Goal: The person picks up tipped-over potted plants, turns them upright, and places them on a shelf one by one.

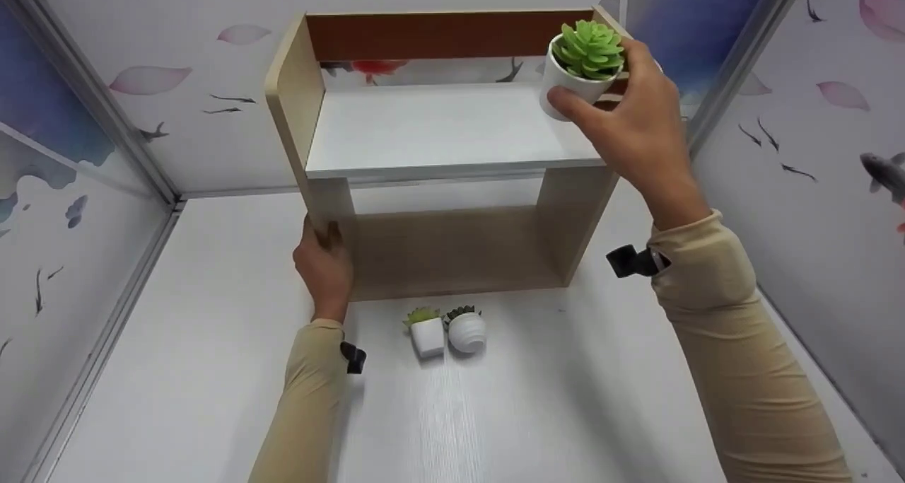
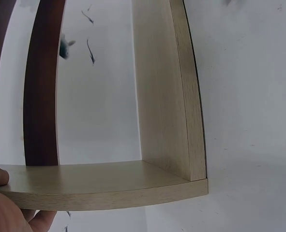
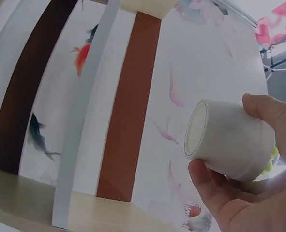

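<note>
Potted succulent [image 1: 585, 60], frame's upper right, seems light but slick; my right hand [image 1: 640, 126] grips its stiff pot [image 3: 230, 137], the safest hold; my left hand [image 1: 325, 267] grips the shelf unit [image 1: 291, 108].

White pot [image 1: 562, 80] at one o'clock, bright-green succulent [image 1: 588, 48], pale wood-grain shelf sides [image 1: 298, 90], red-brown slat [image 1: 452, 36] at twelve o'clock, tan sleeves [image 1: 735, 341], white wall [image 1: 233, 147] with pink petals [image 1: 150, 80]

Can't see most of green succulent [image 1: 589, 50] in right wrist view, blocked by white pot [image 3: 230, 135]. Get left hand [image 2: 7, 210] cropped at left wrist corner. Lose part of shelf [image 1: 445, 126] behind right hand [image 1: 640, 119], head view. Can't identify tiny mark [image 1: 562, 310] on counter [image 1: 530, 405].
</note>
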`<state>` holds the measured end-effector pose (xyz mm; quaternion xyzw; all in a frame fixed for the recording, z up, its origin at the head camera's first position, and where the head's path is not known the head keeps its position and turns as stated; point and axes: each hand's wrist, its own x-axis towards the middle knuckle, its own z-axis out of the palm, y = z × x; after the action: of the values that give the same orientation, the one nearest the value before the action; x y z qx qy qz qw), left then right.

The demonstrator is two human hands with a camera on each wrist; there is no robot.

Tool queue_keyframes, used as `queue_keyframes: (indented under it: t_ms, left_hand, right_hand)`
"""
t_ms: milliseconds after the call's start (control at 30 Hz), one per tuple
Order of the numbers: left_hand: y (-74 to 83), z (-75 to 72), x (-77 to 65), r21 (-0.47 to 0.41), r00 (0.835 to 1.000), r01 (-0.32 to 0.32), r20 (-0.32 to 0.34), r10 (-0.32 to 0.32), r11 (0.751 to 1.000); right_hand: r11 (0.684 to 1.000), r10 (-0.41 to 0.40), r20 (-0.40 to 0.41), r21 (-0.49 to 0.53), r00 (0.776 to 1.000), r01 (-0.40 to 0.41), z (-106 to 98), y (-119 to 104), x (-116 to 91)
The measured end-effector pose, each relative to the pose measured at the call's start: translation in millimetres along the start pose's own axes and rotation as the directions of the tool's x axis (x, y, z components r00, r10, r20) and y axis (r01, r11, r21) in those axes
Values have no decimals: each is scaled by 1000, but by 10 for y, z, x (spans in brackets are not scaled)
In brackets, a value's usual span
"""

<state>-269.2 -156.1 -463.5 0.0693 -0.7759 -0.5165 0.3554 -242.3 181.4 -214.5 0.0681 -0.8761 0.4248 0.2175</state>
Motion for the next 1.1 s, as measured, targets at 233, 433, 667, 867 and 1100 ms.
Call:
queue_keyframes:
  t_ms: [233, 433, 667, 867, 1100]
  left_hand:
    - [-23, 41, -38, -4, 1000, 3, 8, -3, 1000]
    - [-55, 46, -41, -2, 1000, -3, 1, 3, 1000]
    - [-45, 30, -31, 9, 1000, -15, -14, 16, 1000]
    - [-25, 3, -16, 10, 1000, -2, -13, 2, 1000]
    - [-32, 13, -4, 17, 1000, 6, 3, -6, 1000]
  right_hand:
    - [1000, 10, 62, -8, 998, -9, 144, 172, 88]
    - [996, 83, 114, -32, 990, -80, 228, 282, 130]
    - [993, 98, 101, -70, 990, -92, 317, 426, 169]
    - [992, 108, 88, -80, 990, -101, 381, 523, 205]
    - [991, 124, 107, -59, 987, -118, 399, 553, 202]
